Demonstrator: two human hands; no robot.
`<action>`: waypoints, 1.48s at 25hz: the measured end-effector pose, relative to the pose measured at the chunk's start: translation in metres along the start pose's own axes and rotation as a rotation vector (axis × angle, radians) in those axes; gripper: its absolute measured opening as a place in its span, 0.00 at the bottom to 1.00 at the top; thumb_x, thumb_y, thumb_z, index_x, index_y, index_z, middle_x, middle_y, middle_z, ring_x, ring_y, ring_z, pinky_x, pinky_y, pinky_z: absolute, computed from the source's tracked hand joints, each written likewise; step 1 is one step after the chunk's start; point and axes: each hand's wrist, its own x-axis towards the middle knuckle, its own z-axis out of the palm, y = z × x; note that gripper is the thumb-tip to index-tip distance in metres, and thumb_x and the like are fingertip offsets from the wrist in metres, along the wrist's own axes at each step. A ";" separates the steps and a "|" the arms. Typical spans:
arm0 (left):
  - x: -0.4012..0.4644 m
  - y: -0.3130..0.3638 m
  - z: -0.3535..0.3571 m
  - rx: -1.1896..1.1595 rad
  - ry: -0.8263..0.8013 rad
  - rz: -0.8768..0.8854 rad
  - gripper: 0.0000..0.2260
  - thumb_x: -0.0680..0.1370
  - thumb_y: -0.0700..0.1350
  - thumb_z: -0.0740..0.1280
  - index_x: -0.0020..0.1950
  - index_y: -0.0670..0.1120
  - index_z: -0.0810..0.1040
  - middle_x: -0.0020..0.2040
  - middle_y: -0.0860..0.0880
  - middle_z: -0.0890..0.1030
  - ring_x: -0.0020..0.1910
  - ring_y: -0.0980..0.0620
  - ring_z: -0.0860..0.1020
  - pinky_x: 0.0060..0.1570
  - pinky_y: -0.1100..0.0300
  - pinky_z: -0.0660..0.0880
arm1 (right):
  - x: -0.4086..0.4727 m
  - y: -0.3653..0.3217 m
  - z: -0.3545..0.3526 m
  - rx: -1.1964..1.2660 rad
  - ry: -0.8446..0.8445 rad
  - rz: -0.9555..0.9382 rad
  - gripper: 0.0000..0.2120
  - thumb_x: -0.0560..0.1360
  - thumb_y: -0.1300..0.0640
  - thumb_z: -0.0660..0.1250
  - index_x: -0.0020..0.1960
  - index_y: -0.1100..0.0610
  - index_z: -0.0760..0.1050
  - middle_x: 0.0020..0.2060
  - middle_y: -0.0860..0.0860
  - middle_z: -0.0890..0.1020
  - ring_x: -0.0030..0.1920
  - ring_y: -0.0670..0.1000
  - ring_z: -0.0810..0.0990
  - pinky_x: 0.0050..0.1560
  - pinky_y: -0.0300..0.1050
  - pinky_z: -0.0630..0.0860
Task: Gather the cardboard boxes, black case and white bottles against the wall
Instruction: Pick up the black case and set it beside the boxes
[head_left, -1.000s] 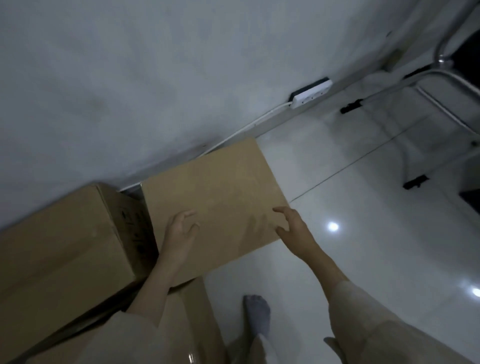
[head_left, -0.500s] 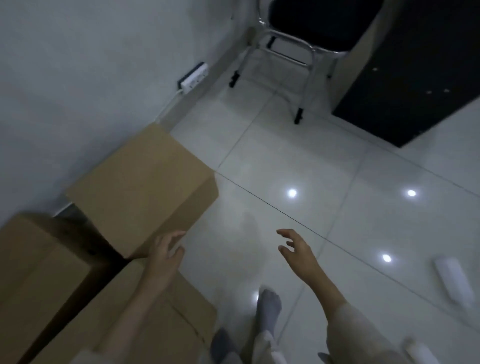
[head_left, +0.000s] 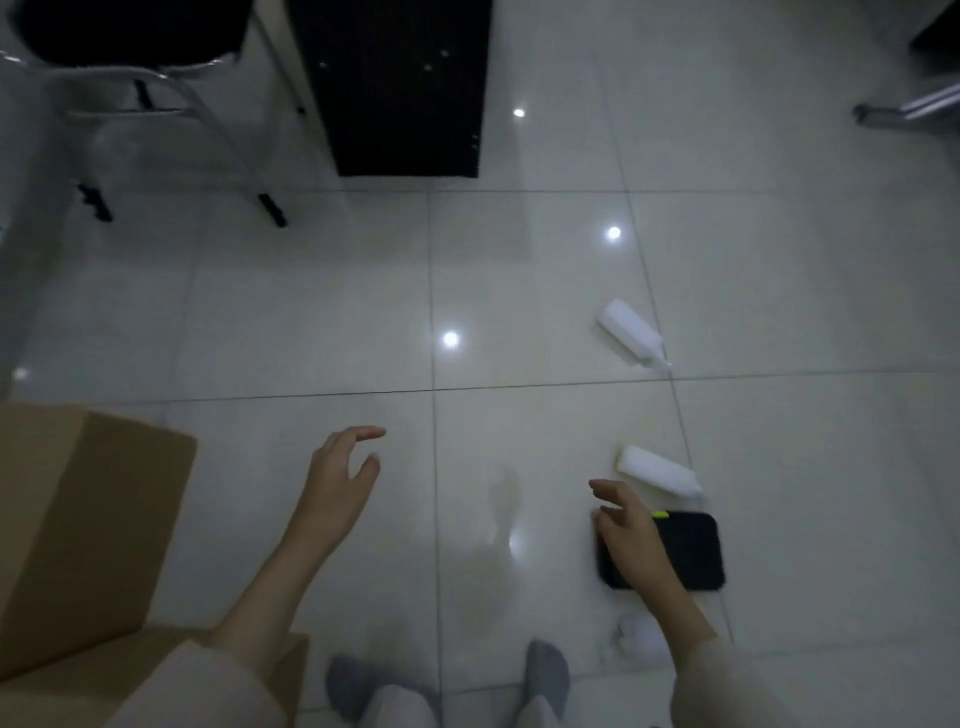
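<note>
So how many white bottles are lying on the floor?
2. One white bottle lies farther out on the tiles. The other white bottle lies just beyond the black case, near the right hand. More may be out of view.

- Dim overall, with a cool grey cast and low contrast.
- Small round glare spots on the glossy floor (head_left: 311, 312), mirroring overhead lights; brightest spot near centre, others further up and right.
- Soft smeared sheen on the tile between the hands.
- Faint, diffuse shadows only; darkest under the chair (head_left: 130, 62) at top left.
- Slightly soft throughout; fingertips of the left hand (head_left: 337, 483) and right hand (head_left: 631, 535) blurred.
- Wide-angle bending of grout lines toward the edges.
- Black case (head_left: 691, 551) nearly without detail; white bottles (head_left: 628, 327) close to overexposed against the floor.
</note>
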 end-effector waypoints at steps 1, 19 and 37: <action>-0.003 0.015 0.022 0.006 -0.033 0.024 0.12 0.78 0.39 0.60 0.60 0.47 0.74 0.60 0.50 0.74 0.62 0.52 0.70 0.61 0.60 0.63 | -0.004 0.018 -0.018 0.023 0.028 0.030 0.15 0.75 0.70 0.60 0.56 0.54 0.71 0.54 0.52 0.76 0.57 0.54 0.75 0.57 0.44 0.70; 0.001 -0.017 0.400 0.379 -0.588 0.218 0.13 0.78 0.41 0.61 0.62 0.45 0.73 0.61 0.46 0.76 0.64 0.47 0.70 0.60 0.60 0.65 | 0.021 0.308 -0.120 0.342 0.331 0.440 0.15 0.75 0.66 0.61 0.61 0.57 0.69 0.57 0.53 0.74 0.53 0.52 0.74 0.54 0.44 0.73; 0.089 -0.111 0.575 0.456 -0.770 0.106 0.31 0.62 0.62 0.73 0.52 0.45 0.64 0.53 0.46 0.75 0.50 0.47 0.77 0.47 0.49 0.78 | 0.149 0.413 0.019 1.036 0.810 0.487 0.51 0.61 0.49 0.78 0.72 0.45 0.48 0.70 0.48 0.64 0.66 0.49 0.69 0.62 0.47 0.73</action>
